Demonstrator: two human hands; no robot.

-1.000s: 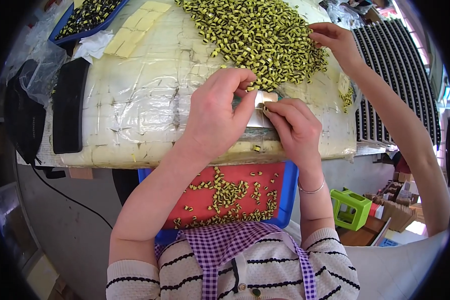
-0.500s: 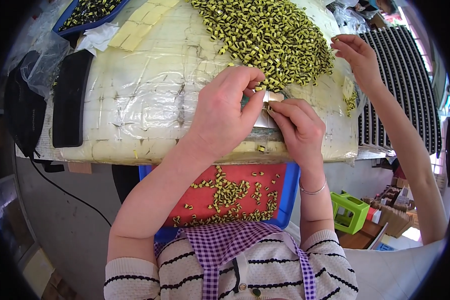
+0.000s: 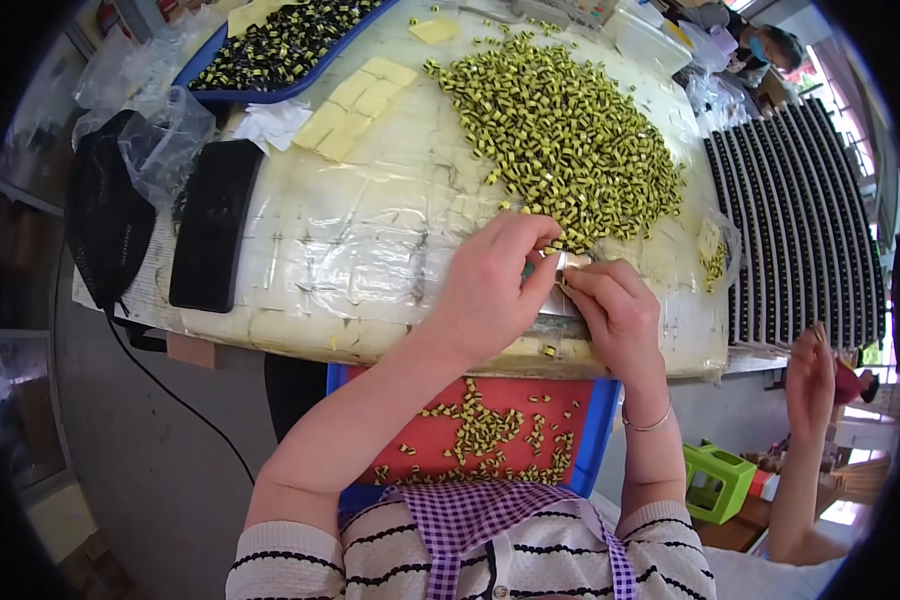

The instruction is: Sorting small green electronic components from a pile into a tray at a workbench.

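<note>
My left hand [image 3: 490, 290] and my right hand [image 3: 615, 305] meet over a small flat metal piece [image 3: 568, 262] near the front edge of the plastic-wrapped table [image 3: 370, 240]. Both pinch it with their fingertips. Just beyond the hands lies a big heap of small yellow-and-black parts [image 3: 560, 135]. A red tray with a blue rim [image 3: 595, 440] sits in my lap below the table edge, with several of the same parts scattered in it.
A black flat case [image 3: 213, 222] and a black bag [image 3: 105, 215] lie at the table's left. A blue tray of dark parts [image 3: 270, 45] and yellow pads [image 3: 355, 95] sit at the back. Another person's arm [image 3: 805, 440] hangs at the right beside black ribbed racks [image 3: 800, 220].
The other person's hand has left the heap and dropped down to the right, off the table. My two hands stay together on the metal piece.
</note>
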